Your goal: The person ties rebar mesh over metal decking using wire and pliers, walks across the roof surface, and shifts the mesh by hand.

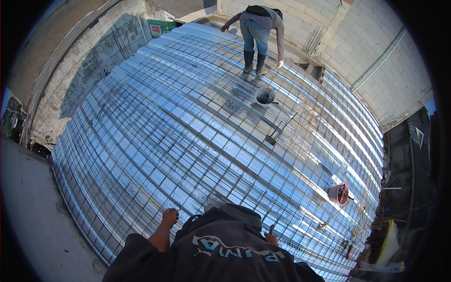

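My left hand (170, 217) is closed, low over a grid of steel reinforcing bars (165, 165). Thin dark strands that look like tie wire (178, 210) stick out from its fingers. On the other side of my dark shirt (232, 243), my right hand (271, 237) is partly hidden by my body. A short upright shape shows at that hand, and whether it is a finger or a tool handle is unclear. Beneath the bars lies ribbed, shiny metal decking (197, 204), which reflects blue sky.
A co-worker (259, 31) in rubber boots bends over the far bars. A pale bucket (264, 96) and a reddish bucket (338, 194) holding tools stand on the mesh. Block walls (356, 42) border the far side. A dark block with rods (270, 139) lies mid-deck.
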Available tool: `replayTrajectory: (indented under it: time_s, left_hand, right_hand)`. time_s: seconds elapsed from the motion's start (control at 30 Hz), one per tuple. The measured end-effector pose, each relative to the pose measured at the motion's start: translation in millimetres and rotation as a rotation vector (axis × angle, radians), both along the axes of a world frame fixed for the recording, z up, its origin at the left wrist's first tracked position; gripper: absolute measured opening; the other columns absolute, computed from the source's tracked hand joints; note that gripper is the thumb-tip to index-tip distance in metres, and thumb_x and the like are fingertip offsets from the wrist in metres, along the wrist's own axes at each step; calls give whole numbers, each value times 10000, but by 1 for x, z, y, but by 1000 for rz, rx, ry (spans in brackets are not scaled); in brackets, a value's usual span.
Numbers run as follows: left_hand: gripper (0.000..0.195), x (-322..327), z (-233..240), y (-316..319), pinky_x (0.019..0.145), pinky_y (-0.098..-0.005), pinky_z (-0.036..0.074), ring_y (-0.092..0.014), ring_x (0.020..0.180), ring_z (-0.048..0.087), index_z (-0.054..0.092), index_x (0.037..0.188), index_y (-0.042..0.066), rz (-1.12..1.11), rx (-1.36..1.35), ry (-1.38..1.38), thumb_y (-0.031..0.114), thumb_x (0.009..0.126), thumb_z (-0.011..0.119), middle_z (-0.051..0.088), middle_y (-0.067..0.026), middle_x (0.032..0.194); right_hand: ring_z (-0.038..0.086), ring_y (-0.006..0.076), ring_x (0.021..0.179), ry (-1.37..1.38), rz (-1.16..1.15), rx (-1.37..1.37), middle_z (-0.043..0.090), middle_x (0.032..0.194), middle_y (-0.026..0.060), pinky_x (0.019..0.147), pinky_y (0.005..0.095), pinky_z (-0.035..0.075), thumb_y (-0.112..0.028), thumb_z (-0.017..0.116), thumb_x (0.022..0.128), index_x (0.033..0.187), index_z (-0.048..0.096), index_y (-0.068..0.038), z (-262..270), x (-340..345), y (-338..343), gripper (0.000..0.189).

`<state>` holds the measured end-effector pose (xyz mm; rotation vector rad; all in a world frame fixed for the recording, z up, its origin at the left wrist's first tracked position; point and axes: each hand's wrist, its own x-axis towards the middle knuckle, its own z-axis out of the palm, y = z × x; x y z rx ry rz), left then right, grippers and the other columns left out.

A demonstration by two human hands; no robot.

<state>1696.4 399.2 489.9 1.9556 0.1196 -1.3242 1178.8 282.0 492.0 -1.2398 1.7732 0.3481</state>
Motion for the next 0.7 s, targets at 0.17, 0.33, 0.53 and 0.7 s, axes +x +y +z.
replayTrajectory:
  time_s: [0.17, 0.33, 0.53, 0.7]
  left_hand:
    - [189, 6, 4, 1, 447, -296, 424, -139, 587, 568, 587, 942, 30, 2, -13, 3, 192, 847, 570, 593, -51, 754]
    - [200, 10, -1, 3, 452, -295, 427, -140, 588, 564, 584, 958, 25, -9, -45, -1, 193, 850, 569, 593, -53, 756]
    - [189, 9, 1, 7, 436, -286, 422, -141, 580, 559, 591, 938, 23, 17, 5, -28, 190, 852, 566, 591, -55, 753]
    - [181, 6, 2, 11, 417, -269, 405, -136, 567, 553, 593, 892, 4, 27, 1, -4, 178, 851, 569, 589, -63, 746]
  right_hand:
    - [588, 371, 995, 61, -95, 36, 624, 1023, 229, 855, 424, 437, -431, 439, 903, 1065, 625, -85, 18, 25, -11, 425]
    - [598, 344, 990, 29, -137, 42, 634, 1013, 215, 849, 423, 434, -454, 464, 882, 1041, 637, -50, 34, 39, -11, 468]
    - [617, 282, 895, 110, -236, 65, 657, 910, 169, 785, 390, 437, -492, 553, 802, 986, 640, 18, 28, 38, -4, 549]
    - [609, 229, 842, 71, -247, 52, 657, 877, 142, 743, 358, 435, -488, 565, 791, 973, 639, 16, -2, 26, 7, 541]
